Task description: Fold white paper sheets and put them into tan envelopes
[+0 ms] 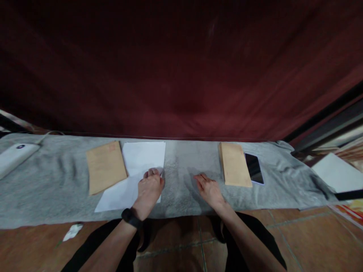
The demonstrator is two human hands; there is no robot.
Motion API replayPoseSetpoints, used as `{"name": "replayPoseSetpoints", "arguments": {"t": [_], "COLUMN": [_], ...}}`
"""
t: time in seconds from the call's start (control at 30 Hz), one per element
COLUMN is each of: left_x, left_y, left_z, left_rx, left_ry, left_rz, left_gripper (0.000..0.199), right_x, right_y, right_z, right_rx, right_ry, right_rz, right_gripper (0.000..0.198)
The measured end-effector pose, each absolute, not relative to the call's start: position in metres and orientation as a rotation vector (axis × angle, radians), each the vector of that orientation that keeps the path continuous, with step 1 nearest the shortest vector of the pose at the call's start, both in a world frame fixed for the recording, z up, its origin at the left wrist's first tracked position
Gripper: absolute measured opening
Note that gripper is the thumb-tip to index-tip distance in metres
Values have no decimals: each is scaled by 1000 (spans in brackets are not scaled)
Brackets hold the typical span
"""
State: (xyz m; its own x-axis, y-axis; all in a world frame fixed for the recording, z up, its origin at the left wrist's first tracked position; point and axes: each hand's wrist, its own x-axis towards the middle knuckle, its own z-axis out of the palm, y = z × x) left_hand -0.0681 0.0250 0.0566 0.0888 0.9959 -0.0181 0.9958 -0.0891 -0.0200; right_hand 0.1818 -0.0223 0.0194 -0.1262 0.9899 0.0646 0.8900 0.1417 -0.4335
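Observation:
White sheets of paper [141, 153] lie on the grey cloth, with the lower sheet turned at an angle. Over their right edge rests my left hand [150, 185], fingers curled and closed on the paper; the thumb side meets the edge. A dark watch sits on that wrist. My right hand [209, 190] hovers at or just above the bare cloth, its fingers bent and pressed together with nothing visible in them. Left of the paper is a brown envelope [106, 168] with a red mark, overlapping the sheets. To the right of my right hand lies a stack of brown envelopes [236, 164].
A phone [254, 168] lies beside the right stack. At the far left sits a white device [17, 156] with a cable. The narrow grey-covered surface [56, 181] runs along a dark red curtain [181, 83]. A white scrap [73, 231] is on the tiled floor.

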Motion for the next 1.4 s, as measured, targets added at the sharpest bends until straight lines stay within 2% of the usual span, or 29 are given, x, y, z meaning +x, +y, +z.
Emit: {"name": "replayPoseSetpoints", "arguments": {"t": [0.2,0.3,0.4,0.47,0.6,0.77,0.97,1.13,1.3,1.4], "left_x": [-57,-33,-1,19,43,28,-16,-21,-8,6], "left_y": [17,9,-2,-10,-18,0,31,20,12,12], "left_z": [63,70,74,74,74,77,63,39,20,6], "left_rx": [-2448,-2545,-2682,-2791,-2921,-2876,-2596,-2603,-2632,-2706], "left_ry": [-1928,-1946,-1953,-1910,-1883,-1858,-2046,-1951,-1751,-1589], "left_rz": [-20,-74,-111,-180,-347,-531,-453,-250,-435,-564], "left_gripper": [30,31,27,26,22,20,34,43,51,57], "right_x": [172,166,160,160,174,206,231,222,213,200], "right_y": [-16,-12,-7,-2,8,22,28,23,16,12], "right_z": [19,18,16,14,7,0,1,5,10,13], "right_rx": [-1725,-1563,-1425,-1402,-1441,-1571,-1776,-2066,-2051,-1808], "right_ry": [-1960,-1648,-1288,-1137,-1162,-1229,-1200,-1447,-1608,-1689], "right_rz": [569,840,1170,1226,1089,940,741,436,110,148], "right_gripper": [30,27,35,33,20,21,38,44,48,50]}}
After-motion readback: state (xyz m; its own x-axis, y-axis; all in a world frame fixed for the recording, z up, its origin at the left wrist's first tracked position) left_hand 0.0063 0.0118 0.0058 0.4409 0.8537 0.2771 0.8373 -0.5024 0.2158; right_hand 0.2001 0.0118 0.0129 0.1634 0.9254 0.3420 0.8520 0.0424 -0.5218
